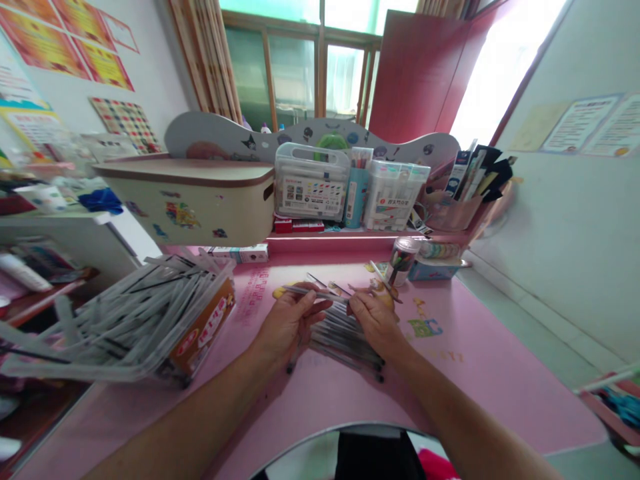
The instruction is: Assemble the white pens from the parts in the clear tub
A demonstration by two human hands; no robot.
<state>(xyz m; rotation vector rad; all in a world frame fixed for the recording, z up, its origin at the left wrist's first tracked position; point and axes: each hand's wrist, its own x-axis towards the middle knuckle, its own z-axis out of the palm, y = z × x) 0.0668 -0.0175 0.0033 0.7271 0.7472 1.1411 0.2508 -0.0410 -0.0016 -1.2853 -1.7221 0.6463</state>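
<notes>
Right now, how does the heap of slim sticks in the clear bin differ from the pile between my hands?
The heap is larger; the pile is smaller. The heap lies jumbled inside the bin; the pile lies roughly side by side on the desk. Both look mostly greyish.

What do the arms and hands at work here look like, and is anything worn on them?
They are a person's own: the left hand and right hand have ordinary fingers and no gloves. The forearms are bare, with no sleeves, watch, bracelet or cables in sight. Small rings would be hard to tell.
</notes>
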